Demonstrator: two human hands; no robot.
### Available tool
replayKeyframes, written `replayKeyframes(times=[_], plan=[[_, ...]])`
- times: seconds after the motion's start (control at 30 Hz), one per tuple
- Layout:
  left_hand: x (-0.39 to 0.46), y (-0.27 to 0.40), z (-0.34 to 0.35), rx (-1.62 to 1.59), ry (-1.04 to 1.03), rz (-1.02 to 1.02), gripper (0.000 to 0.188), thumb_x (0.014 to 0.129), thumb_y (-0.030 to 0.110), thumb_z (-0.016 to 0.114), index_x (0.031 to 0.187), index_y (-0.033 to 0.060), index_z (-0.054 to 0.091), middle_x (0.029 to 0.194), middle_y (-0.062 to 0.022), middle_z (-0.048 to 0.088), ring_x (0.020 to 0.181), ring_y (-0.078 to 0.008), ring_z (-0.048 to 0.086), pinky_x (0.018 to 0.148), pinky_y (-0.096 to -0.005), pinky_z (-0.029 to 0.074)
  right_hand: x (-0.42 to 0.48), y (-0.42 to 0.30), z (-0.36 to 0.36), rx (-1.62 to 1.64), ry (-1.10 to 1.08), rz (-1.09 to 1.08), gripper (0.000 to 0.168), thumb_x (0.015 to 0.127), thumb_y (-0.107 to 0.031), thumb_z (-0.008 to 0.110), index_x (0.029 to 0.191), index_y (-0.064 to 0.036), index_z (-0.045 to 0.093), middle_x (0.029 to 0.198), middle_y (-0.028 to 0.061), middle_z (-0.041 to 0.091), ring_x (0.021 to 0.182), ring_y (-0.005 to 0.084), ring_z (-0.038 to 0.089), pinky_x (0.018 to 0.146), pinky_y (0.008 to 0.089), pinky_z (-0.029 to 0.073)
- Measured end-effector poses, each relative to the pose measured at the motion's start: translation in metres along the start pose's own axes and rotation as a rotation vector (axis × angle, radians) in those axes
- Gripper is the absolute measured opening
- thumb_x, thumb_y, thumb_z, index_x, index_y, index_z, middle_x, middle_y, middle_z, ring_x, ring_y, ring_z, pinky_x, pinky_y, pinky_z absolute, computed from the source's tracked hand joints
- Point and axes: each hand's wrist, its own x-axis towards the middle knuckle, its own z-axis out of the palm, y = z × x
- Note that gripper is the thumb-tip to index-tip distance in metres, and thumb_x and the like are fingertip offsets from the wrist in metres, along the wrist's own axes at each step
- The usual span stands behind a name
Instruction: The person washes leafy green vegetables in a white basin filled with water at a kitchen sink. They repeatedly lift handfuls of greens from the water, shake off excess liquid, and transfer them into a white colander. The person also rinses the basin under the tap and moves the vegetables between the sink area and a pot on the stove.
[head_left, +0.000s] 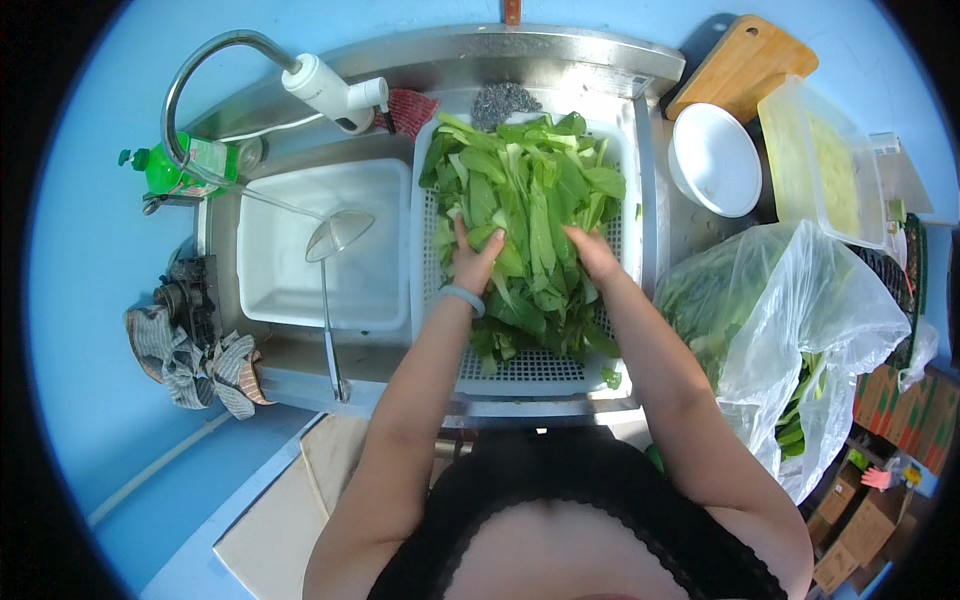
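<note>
Leafy greens (540, 195) lie heaped in a white perforated plastic basket (525, 386) in the right part of the steel sink. My left hand (475, 259) rests on the left side of the heap, thumb and fingers spread among the stems. At the heap's right side, my right hand (595, 253) has its fingers sunk under the leaves, so their tips are hidden. Both hands press around the greens. Left of the basket stands a white plastic tub (277, 247), with a long-handled mesh skimmer (339, 234) lying across it.
A faucet (330, 90) arches over the tub from the back left. A green soap bottle (191, 165) stands beside it. Steel wool (504, 103) and a red cloth (409, 112) lie behind the basket. On the right are a white bowl (715, 160), a wooden cutting board (742, 67) and a plastic bag of greens (750, 315).
</note>
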Motion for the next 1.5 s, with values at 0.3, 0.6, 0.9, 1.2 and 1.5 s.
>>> replayKeyframes(times=[0.3,0.6,0.9,1.2,1.5], plan=[[-0.038,0.004,0.026,-0.409,-0.105,0.177,0.054,0.082,0.016,0.06,0.127,0.0004,0.036,0.11,-0.0111,0.054,0.096,-0.0203,0.053,0.083,-0.0316,0.044,-0.033,0.024,0.028,0.377,0.03,-0.069,0.064,0.078,-0.038,0.063,0.121,0.003,0.041,0.112,0.0145,0.054,0.095,0.0224,0.055,0.079,0.0331,0.045],[-0.109,0.042,0.026,-0.559,-0.053,0.267,0.036,0.084,0.015,0.058,0.115,-0.0012,0.048,0.106,-0.008,0.057,0.092,-0.0177,0.055,0.079,-0.0299,0.045,-0.082,0.01,0.032,0.356,0.03,-0.222,0.035,0.084,-0.018,0.06,0.111,0.002,0.052,0.102,0.0078,0.06,0.085,0.0147,0.057,0.072,0.0283,0.045],[-0.169,0.108,0.025,-0.517,0.092,0.501,0.031,0.083,0.013,0.055,0.11,-0.0032,0.051,0.101,-0.0085,0.058,0.09,-0.0181,0.055,0.078,-0.0304,0.045,-0.157,-0.062,0.045,0.408,-0.172,-0.557,0.025,0.085,-0.017,0.059,0.1,0.003,0.059,0.087,0.0053,0.063,0.07,0.0118,0.058,0.062,0.0259,0.045],[-0.201,0.13,0.028,-0.562,0.19,0.626,0.034,0.084,0.015,0.056,0.112,-0.0026,0.049,0.103,-0.0081,0.057,0.092,-0.0183,0.053,0.08,-0.0295,0.043,-0.179,-0.086,0.042,0.262,-0.207,-0.601,0.029,0.085,-0.021,0.059,0.101,0.003,0.058,0.088,0.0053,0.062,0.072,0.0117,0.055,0.064,0.0259,0.045],[-0.284,0.138,-0.03,-0.656,0.335,0.844,0.032,0.083,0.013,0.056,0.11,-0.0027,0.05,0.099,-0.0073,0.058,0.087,-0.0156,0.054,0.075,-0.0285,0.045,-0.265,-0.103,0.106,0.043,-0.447,-0.787,0.035,0.086,-0.014,0.056,0.118,0.001,0.048,0.11,0.0064,0.055,0.094,0.015,0.052,0.08,0.0279,0.042]])
